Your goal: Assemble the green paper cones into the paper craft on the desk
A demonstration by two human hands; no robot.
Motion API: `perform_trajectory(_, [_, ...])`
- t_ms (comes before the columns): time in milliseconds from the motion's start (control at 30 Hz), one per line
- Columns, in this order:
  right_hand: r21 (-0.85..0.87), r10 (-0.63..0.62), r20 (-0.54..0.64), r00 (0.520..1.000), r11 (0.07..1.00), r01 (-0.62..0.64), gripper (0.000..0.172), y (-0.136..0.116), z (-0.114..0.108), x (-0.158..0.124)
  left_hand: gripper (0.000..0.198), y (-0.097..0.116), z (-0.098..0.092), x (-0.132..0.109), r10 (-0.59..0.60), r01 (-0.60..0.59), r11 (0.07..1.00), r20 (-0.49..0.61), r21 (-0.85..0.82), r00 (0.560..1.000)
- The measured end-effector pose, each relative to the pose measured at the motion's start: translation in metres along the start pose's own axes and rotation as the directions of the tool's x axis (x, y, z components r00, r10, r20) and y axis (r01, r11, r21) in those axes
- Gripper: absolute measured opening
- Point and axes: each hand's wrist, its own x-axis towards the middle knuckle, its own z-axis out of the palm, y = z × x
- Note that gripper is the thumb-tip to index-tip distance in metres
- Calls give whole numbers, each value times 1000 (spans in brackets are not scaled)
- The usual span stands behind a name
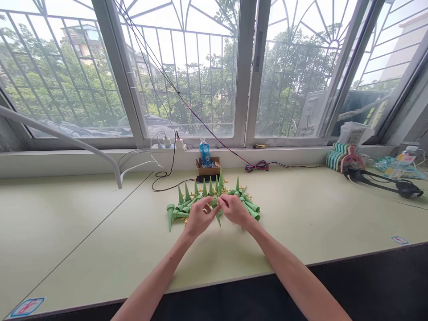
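A heap of green plastic cone spikes [182, 208] with small yellow parts lies on the pale green table [100, 249]; several spikes stand upright at the back of the heap. My left hand [199, 217] and my right hand [235, 209] meet over the front of the heap, fingers pinched together on one green spike piece [216, 207] between them. What exactly sits under the fingertips is partly hidden.
Behind the heap stand a small cardboard box [209, 170] and a blue water bottle [204, 154]. Cables [257, 166] and a power strip [174, 143] lie by the window sill. At the far right are stacked coloured items [337, 156] and a black strap [384, 184]. A white curved arm [67, 140] reaches in from the left.
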Motion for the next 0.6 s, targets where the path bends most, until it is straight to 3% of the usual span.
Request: perform_trajectory(600, [20,12,-28,1000,1000,-12,33,-2,-1,0,29,6,-1,-1,-31,30,993,-8,-117,999])
